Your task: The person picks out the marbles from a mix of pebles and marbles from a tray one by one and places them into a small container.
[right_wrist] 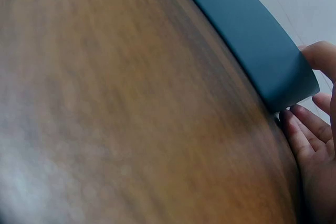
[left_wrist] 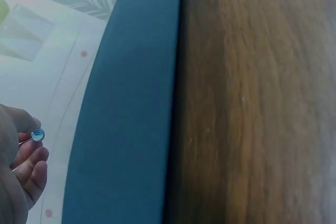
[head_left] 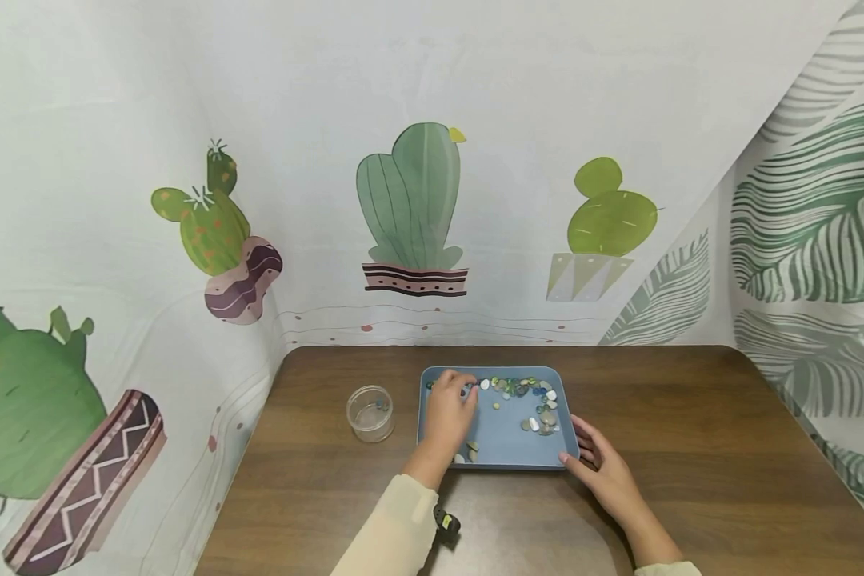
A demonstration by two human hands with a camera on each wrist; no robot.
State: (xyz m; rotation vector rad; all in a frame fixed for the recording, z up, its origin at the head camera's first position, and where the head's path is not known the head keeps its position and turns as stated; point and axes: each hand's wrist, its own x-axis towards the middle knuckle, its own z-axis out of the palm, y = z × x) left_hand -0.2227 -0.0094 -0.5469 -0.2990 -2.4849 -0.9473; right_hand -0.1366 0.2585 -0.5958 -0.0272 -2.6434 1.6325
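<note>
We see the head view evenly and brightly lit, with soft, faint shadows under the left hand (head_left: pixel 450 412) and right hand (head_left: pixel 605 472); wide-angle distortion bends the backdrop toward the edges. Both wrist views are dimmer and blurred: the table (right_wrist: pixel 105 108) grain smears, and the tray (left_wrist: pixel 131 119) wall beside the fingers lacks sharp detail
</note>
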